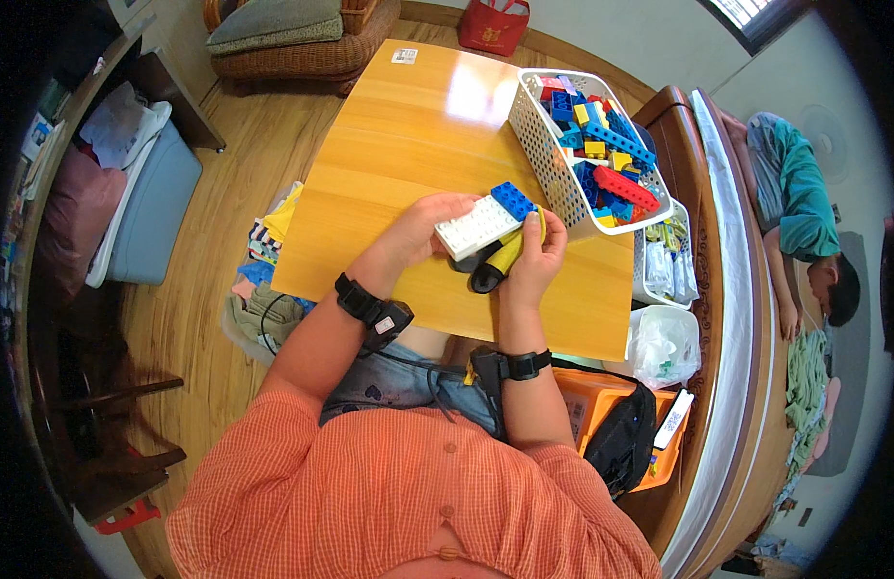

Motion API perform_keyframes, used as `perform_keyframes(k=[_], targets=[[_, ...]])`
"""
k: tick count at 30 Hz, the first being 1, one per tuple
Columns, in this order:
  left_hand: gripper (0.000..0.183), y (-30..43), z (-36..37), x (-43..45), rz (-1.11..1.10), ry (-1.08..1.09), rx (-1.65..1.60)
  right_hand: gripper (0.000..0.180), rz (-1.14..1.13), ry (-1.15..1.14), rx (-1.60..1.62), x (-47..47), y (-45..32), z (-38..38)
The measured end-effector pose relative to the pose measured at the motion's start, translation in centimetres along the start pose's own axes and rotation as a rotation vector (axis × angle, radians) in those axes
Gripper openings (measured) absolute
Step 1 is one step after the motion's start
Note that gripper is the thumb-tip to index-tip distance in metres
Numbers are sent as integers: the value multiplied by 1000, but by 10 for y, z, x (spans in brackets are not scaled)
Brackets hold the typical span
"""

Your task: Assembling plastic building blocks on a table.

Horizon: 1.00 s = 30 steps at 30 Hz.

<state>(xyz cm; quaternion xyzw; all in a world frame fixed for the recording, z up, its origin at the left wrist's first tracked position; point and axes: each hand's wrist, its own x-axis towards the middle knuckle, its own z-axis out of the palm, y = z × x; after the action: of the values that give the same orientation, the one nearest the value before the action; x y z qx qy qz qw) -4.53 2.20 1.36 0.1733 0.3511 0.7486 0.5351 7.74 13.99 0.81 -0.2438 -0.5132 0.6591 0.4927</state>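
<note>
My left hand (427,226) grips the left end of a white studded toy building brick (479,226), thumb on top. At the brick's far right end sits a blue studded brick (513,200), which looks joined to it. My right hand (540,250) has its thumb at the blue brick's near corner, and its fingers curl behind. Below the bricks, by my right palm, are yellow and black rounded pieces (503,262); whether they are attached to the bricks or lie on the wooden table (389,174) I cannot tell.
A white perforated basket (555,174) of mixed bricks stands at the table's right. Beyond it are a smaller white basket (639,279), a plastic-lined bin (664,336) and an orange crate (577,394). Another person (805,195) lies on the bed at right.
</note>
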Motion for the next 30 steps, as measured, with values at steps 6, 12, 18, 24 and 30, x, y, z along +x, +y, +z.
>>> perform_keyframes(k=[6, 12, 18, 24, 30], targets=[[40, -8, -12, 4, -45, -91, 183, 30, -36, -113, -89, -7, -4, 6], [28, -7, -7, 9, 191, 112, 22, 22, -110, -380, -302, -13, 2, 6], [24, -8, -14, 13, 377, 300, -27, 24, -161, -507, -383, -16, -2, 9], [23, -7, -16, 12, 496, 297, -17, 31, -138, -540, -390, -19, 3, 9], [27, -7, 2, 8, 515, 268, 107, 23, 14, -384, -201, -14, 3, 7]])
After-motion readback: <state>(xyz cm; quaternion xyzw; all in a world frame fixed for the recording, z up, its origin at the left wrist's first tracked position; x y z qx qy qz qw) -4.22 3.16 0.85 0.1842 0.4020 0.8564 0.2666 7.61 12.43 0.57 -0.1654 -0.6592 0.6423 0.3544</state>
